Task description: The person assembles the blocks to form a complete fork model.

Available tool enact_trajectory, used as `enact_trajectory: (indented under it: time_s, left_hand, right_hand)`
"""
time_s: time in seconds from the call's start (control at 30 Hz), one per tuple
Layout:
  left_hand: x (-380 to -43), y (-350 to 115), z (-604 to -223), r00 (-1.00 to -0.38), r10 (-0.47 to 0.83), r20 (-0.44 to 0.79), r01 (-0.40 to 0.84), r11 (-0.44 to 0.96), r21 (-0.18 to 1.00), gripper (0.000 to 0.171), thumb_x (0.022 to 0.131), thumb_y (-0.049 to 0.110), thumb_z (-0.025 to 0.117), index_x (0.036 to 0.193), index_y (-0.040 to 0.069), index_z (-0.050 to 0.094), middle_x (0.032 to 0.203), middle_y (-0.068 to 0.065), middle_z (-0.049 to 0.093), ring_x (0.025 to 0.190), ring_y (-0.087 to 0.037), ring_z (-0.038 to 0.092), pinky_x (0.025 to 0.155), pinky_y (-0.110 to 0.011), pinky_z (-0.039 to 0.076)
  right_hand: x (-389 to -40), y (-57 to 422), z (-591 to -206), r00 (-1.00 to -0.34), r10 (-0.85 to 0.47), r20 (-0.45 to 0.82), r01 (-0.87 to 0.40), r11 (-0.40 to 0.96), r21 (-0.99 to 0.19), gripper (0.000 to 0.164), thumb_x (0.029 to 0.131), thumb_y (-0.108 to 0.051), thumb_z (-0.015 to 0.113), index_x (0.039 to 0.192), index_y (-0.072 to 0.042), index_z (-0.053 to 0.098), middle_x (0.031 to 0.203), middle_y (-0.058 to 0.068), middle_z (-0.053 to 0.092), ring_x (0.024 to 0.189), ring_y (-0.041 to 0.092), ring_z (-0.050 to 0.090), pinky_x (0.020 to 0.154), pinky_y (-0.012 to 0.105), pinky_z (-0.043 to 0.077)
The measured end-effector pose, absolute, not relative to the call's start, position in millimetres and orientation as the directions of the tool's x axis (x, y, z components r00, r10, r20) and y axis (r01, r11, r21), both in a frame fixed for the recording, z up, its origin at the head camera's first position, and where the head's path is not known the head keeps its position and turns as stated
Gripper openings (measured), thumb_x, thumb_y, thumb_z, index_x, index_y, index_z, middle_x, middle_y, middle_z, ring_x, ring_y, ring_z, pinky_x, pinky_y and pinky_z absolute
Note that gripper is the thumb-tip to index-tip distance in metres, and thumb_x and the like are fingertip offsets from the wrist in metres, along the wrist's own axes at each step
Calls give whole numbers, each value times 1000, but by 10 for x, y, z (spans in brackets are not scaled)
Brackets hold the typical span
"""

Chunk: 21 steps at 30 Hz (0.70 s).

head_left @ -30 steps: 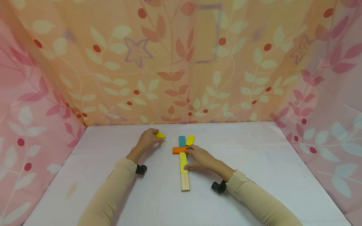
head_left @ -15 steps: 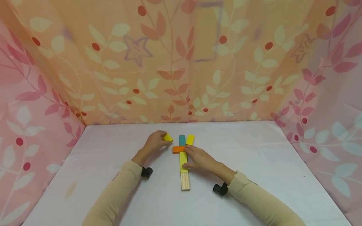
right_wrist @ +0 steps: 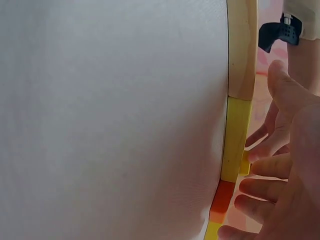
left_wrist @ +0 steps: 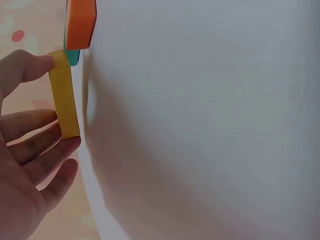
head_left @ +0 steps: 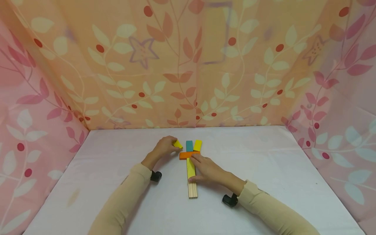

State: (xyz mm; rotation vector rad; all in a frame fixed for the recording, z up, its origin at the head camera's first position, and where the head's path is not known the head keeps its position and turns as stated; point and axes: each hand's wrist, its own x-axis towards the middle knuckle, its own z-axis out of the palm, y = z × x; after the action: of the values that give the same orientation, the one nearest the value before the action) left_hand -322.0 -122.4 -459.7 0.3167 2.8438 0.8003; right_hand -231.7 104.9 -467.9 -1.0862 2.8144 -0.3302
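My left hand (head_left: 164, 148) pinches a small yellow block (head_left: 178, 144) between thumb and fingers, just left of the arrangement. The left wrist view shows that yellow block (left_wrist: 63, 97) held lengthwise, close to the orange block (left_wrist: 81, 24). My right hand (head_left: 210, 170) hovers with fingers loosely extended over the light yellow block (head_left: 191, 164) and the near edge of the orange block (head_left: 184, 156). In the right wrist view its fingers (right_wrist: 264, 189) curl around nothing; whether they touch a block cannot be told.
A teal block (head_left: 189, 146) and another yellow block (head_left: 198, 145) lie beyond the orange one. At the near end of the line is a plain wooden block (head_left: 192, 191). White cloth (head_left: 264, 156) covers the table, with patterned curtains (head_left: 188, 65) behind and at both sides.
My left hand has carried its yellow block rightward, closer to the teal and orange blocks. My right hand has shifted slightly nearer and left, uncovering the orange block's right end.
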Motion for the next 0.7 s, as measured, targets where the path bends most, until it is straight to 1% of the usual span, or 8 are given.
enact_trajectory:
  time_s: [0.17, 0.33, 0.57, 0.7]
  left_hand:
    - [-3247, -1184, -4606, -963, 239, -128, 138, 839, 527, 63, 82, 34, 76, 133, 2, 59, 132, -14, 62, 102, -26, 55, 100, -40, 48]
    - [-3257, -1144, -4594, -960, 231, -158, 116, 843, 525, 63, 82, 34, 77, 133, 4, 59, 132, -13, 62, 103, -26, 55, 101, -40, 48]
    - [-3256, -1101, -4592, -956, 230, -184, 107, 854, 510, 61, 83, 34, 76, 133, 5, 59, 132, -11, 61, 106, -26, 54, 103, -40, 47]
    - [-3259, -1091, -4594, -954, 230, -190, 106, 857, 505, 60, 83, 34, 76, 133, 6, 59, 133, -11, 61, 110, -27, 55, 107, -41, 45]
  right_hand:
    - [-2318, 1066, -4675, -728, -685, -32, -661, 714, -229, 94, 82, -67, 60, 147, -3, 38, 155, 13, 36, 141, 27, 38, 113, 45, 39]
    - [-2319, 1076, -4665, -733, -678, -51, -649, 720, -246, 97, 81, -69, 61, 149, -4, 37, 156, 12, 34, 143, 27, 37, 114, 45, 37]
    - [-2332, 1076, -4686, -716, -697, -42, -666, 700, -258, 90, 82, -64, 64, 146, -5, 40, 151, 9, 39, 134, 26, 45, 111, 45, 40]
    - [-2325, 1077, -4675, -716, -696, -50, -663, 701, -264, 91, 82, -64, 65, 147, -6, 39, 152, 8, 37, 135, 25, 44, 111, 46, 40]
